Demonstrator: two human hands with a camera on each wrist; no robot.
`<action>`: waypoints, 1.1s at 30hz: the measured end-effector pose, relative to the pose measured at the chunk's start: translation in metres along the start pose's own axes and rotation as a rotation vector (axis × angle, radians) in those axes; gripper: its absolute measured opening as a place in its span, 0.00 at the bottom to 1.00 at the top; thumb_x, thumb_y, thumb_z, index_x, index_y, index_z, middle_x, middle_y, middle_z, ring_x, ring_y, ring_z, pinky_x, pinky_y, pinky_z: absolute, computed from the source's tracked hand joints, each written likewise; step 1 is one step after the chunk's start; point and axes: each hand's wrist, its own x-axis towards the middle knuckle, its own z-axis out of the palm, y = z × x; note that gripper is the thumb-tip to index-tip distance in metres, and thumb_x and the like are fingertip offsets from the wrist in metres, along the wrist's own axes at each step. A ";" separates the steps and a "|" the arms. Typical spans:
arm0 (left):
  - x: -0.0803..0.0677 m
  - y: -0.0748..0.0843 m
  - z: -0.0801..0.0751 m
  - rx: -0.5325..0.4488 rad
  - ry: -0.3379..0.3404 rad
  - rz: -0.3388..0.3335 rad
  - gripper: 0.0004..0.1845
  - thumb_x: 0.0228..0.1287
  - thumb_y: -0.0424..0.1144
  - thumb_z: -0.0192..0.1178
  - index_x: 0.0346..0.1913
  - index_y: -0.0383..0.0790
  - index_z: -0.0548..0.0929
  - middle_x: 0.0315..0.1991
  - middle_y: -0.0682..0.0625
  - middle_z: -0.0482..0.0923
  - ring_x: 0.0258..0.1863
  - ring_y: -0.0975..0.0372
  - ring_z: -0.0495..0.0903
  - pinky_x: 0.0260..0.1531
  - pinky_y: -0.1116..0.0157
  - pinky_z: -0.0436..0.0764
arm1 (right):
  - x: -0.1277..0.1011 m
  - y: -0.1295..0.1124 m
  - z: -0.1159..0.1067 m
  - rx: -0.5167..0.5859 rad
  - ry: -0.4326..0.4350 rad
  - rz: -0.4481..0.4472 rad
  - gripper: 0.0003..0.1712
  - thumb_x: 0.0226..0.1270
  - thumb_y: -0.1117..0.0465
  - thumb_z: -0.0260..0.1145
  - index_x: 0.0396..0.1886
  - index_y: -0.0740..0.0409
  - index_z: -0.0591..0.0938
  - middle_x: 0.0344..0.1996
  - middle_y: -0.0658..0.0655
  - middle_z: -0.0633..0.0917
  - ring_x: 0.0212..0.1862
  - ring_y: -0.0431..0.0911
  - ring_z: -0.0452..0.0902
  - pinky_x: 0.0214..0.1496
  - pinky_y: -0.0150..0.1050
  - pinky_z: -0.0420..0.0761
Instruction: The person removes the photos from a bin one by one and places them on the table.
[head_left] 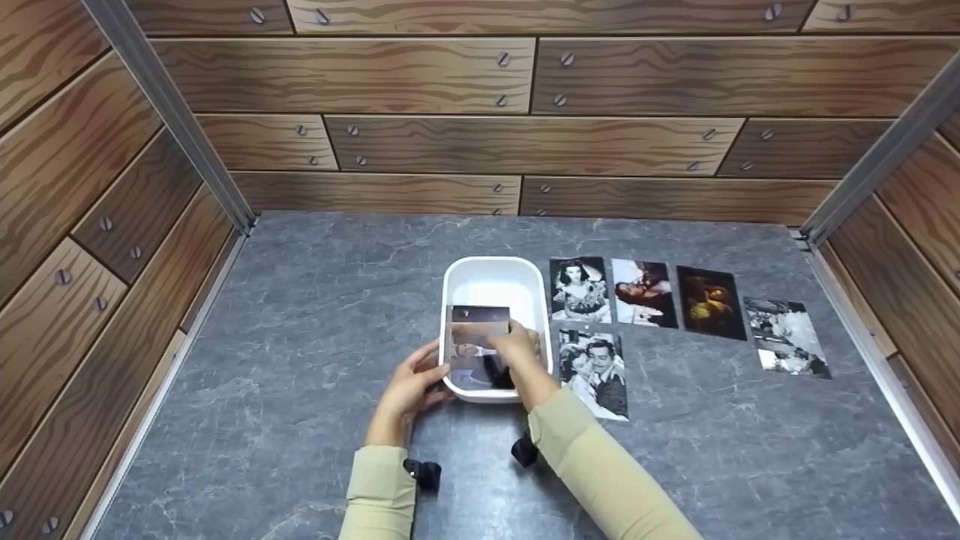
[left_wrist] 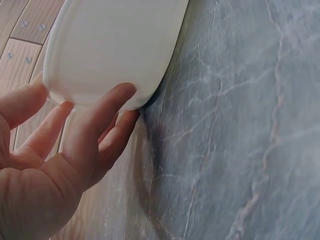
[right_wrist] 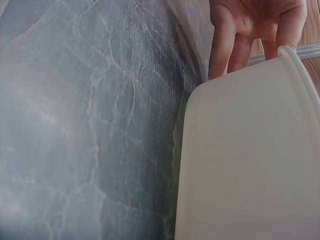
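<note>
A white plastic tub (head_left: 495, 274) stands on the table, with a photo (head_left: 469, 360) inside it whose outline looks blurred and doubled. My right hand (head_left: 519, 345) reaches into the tub and grips the photo by its right edge; its fingertips are partly hidden. At the near left corner of the tub, my left hand (head_left: 409, 386) holds the rim and side, with the thumb on the rim. In the left wrist view the fingers (left_wrist: 112, 102) touch the tub's outer wall (left_wrist: 115, 50). The right wrist view shows the left hand (right_wrist: 255, 25) at the tub corner, not my right hand.
Right of the tub lie several photos: a woman's portrait (head_left: 581, 292), a reddish one (head_left: 645, 294), a dark one (head_left: 711, 304), a black-and-white scene (head_left: 786, 337) and a couple's portrait (head_left: 596, 375). Wood-patterned panels (head_left: 420, 75) surround the grey marbled table (head_left: 315, 300).
</note>
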 end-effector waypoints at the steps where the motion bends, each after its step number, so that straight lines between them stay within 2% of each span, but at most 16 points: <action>1: 0.000 0.000 0.000 -0.003 0.000 0.002 0.30 0.67 0.26 0.53 0.72 0.33 0.61 0.67 0.27 0.63 0.48 0.52 0.79 0.42 0.56 0.87 | 0.000 0.000 0.000 -0.008 0.001 0.000 0.38 0.51 0.61 0.66 0.66 0.62 0.71 0.64 0.72 0.67 0.65 0.63 0.58 0.70 0.55 0.59; 7: 0.001 -0.001 0.000 -0.016 0.001 0.006 0.30 0.66 0.25 0.53 0.71 0.33 0.61 0.66 0.26 0.64 0.46 0.53 0.80 0.41 0.56 0.87 | -0.002 0.000 -0.002 0.006 0.020 -0.010 0.41 0.50 0.62 0.65 0.69 0.62 0.68 0.64 0.71 0.67 0.66 0.63 0.59 0.71 0.56 0.58; 11: 0.000 -0.001 0.000 -0.020 0.000 0.005 0.31 0.66 0.25 0.53 0.71 0.33 0.61 0.65 0.26 0.64 0.44 0.54 0.80 0.40 0.57 0.87 | -0.003 0.000 -0.002 0.060 0.083 -0.060 0.38 0.49 0.66 0.63 0.65 0.62 0.71 0.58 0.67 0.75 0.60 0.60 0.68 0.65 0.51 0.67; 13: 0.000 0.000 0.000 -0.019 0.004 0.003 0.31 0.66 0.25 0.53 0.71 0.33 0.61 0.65 0.26 0.64 0.44 0.54 0.80 0.41 0.57 0.87 | -0.003 0.001 -0.002 0.107 0.100 -0.086 0.35 0.51 0.68 0.63 0.63 0.63 0.72 0.54 0.66 0.78 0.54 0.56 0.73 0.58 0.45 0.75; 16: -0.001 0.000 -0.001 -0.022 0.005 0.004 0.31 0.66 0.25 0.53 0.71 0.32 0.61 0.66 0.26 0.63 0.45 0.53 0.80 0.42 0.55 0.87 | -0.001 0.001 -0.003 0.230 0.080 -0.103 0.32 0.52 0.74 0.63 0.61 0.64 0.73 0.46 0.67 0.81 0.39 0.49 0.77 0.38 0.35 0.81; 19: 0.000 0.000 -0.002 -0.029 0.001 0.008 0.31 0.66 0.25 0.54 0.72 0.32 0.60 0.67 0.26 0.62 0.45 0.53 0.80 0.42 0.54 0.87 | 0.001 0.002 -0.002 0.341 0.048 -0.121 0.34 0.48 0.81 0.60 0.60 0.67 0.72 0.36 0.65 0.83 0.27 0.42 0.73 0.24 0.28 0.77; 21: 0.000 0.000 -0.002 -0.032 0.001 0.009 0.32 0.65 0.25 0.54 0.72 0.32 0.60 0.67 0.26 0.63 0.45 0.54 0.80 0.42 0.54 0.87 | 0.001 0.002 -0.003 0.390 0.031 -0.127 0.35 0.46 0.83 0.58 0.60 0.67 0.72 0.31 0.61 0.82 0.22 0.40 0.71 0.20 0.26 0.73; 23: 0.000 0.000 -0.002 -0.036 0.002 0.011 0.32 0.65 0.25 0.55 0.71 0.31 0.60 0.66 0.26 0.63 0.45 0.54 0.80 0.42 0.55 0.87 | 0.001 0.001 -0.004 0.410 0.028 -0.131 0.35 0.46 0.84 0.58 0.60 0.67 0.72 0.29 0.59 0.80 0.21 0.39 0.70 0.20 0.25 0.72; 27: 0.001 0.000 -0.001 -0.031 0.006 0.005 0.32 0.66 0.26 0.55 0.72 0.32 0.60 0.66 0.26 0.63 0.45 0.55 0.80 0.43 0.55 0.87 | -0.002 -0.003 -0.011 0.444 0.028 -0.123 0.35 0.49 0.83 0.57 0.61 0.65 0.73 0.32 0.58 0.76 0.24 0.40 0.69 0.22 0.25 0.72; 33: 0.001 -0.001 0.000 -0.015 0.007 -0.009 0.31 0.67 0.27 0.55 0.72 0.34 0.60 0.67 0.26 0.63 0.48 0.52 0.79 0.43 0.54 0.87 | -0.009 -0.007 -0.038 0.547 0.020 -0.140 0.35 0.50 0.83 0.57 0.62 0.67 0.72 0.34 0.59 0.77 0.26 0.40 0.70 0.25 0.26 0.74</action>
